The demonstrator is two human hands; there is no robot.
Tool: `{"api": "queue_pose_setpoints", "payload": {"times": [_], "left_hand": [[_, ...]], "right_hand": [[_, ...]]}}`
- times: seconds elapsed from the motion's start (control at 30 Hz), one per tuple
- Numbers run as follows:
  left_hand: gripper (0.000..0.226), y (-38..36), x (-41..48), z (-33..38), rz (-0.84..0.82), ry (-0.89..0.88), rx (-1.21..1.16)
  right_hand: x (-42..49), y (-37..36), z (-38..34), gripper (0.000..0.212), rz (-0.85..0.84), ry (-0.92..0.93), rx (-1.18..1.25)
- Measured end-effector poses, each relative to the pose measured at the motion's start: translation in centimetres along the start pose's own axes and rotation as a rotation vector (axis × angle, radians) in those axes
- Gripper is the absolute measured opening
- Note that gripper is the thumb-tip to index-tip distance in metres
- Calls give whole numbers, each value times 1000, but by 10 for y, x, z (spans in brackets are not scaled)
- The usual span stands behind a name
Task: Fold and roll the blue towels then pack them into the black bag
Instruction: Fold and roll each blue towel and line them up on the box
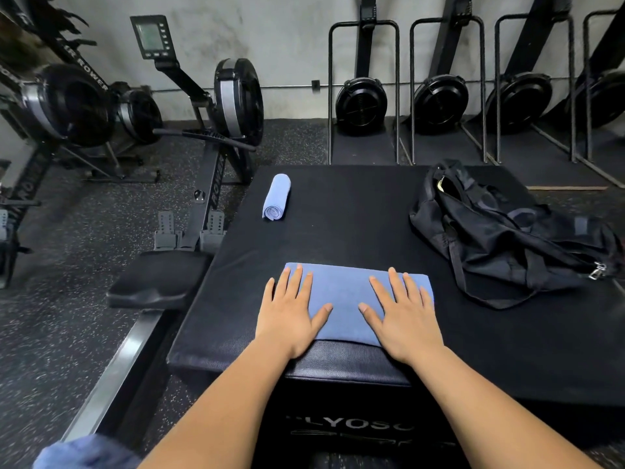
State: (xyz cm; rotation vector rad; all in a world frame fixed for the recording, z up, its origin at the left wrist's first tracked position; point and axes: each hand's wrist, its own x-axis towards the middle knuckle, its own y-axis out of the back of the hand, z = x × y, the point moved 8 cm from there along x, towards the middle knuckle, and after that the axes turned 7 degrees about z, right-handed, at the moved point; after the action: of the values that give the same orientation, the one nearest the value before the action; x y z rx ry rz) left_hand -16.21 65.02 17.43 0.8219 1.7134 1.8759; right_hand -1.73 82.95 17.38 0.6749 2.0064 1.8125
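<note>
While left hand (291, 316) and right hand (402, 316) press flat on it, fingers straight, gripping nothing, folded blue towel (345, 292) lies left of black bag (500, 245). Soft, light, limp; probably best pinched at one short end.

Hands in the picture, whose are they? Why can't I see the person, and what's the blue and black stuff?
The camera sits on a person's head and looks down, so you see only their arms. The left hand and right hand lie flat, fingers straight, on a folded blue towel. They press it; nothing is gripped. The towel lies on a black padded box. Farther back is a rolled blue towel, already rolled up. To the right lies a black bag, slumped. Rowing machines stand around on the gym floor.
</note>
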Motion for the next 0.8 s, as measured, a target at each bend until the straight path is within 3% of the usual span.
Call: {"api": "queue_pose_setpoints", "payload": {"times": [0.13,0.23,0.3,0.43,0.57,0.63,0.7,0.8], "left_hand": [[76,13,-21,-6,158,36,-43],[60,25,-34,-2,341,-45,-147],[55,25,-37,4,370,-114,-185],[54,25,-36,3,350,-105,-184],[56,23,-35,0,312,-83,-191],[56,22,-35,0,314,-88,-205],[57,22,-35,-1,312,-86,-214],[59,21,-35,-2,292,-76,-228]], "right_hand": [[-7,8,-4,77,-44,-71,-49],[-8,9,-18,89,6,93,-70],[-13,2,-20,97,-10,151,-5],[-19,3,-18,77,-3,-64,53],[-28,3,-40,72,-83,-281,223],[-25,9,-54,69,-103,-183,228],[-17,18,-56,68,-58,28,167],[-10,18,-33,81,-47,315,67]]}}
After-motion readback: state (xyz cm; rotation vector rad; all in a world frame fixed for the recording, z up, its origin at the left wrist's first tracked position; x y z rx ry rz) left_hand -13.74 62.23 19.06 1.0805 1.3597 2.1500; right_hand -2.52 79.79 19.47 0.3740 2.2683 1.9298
